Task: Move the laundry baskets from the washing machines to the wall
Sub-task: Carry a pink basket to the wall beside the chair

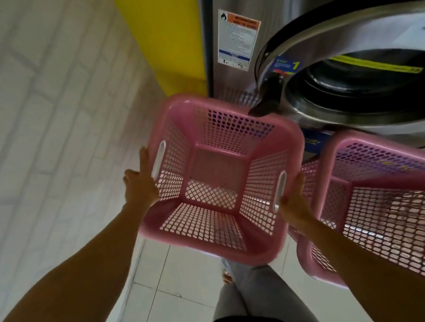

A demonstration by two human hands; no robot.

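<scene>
An empty pink laundry basket (221,179) is lifted above the floor in the middle of the view. My left hand (139,185) presses on the outside of its left handle side, fingers spread. My right hand (294,200) grips its right rim beside the handle slot. A second pink basket (398,202) sits to the right, below the washing machine (351,25), touching the first basket's right side. The machine's round door (362,88) faces the baskets.
A white brick-pattern wall (30,121) runs along the left. A yellow panel (164,28) stands between the wall and the steel machine. White floor tiles (182,272) lie below, with my legs (250,295) under the basket.
</scene>
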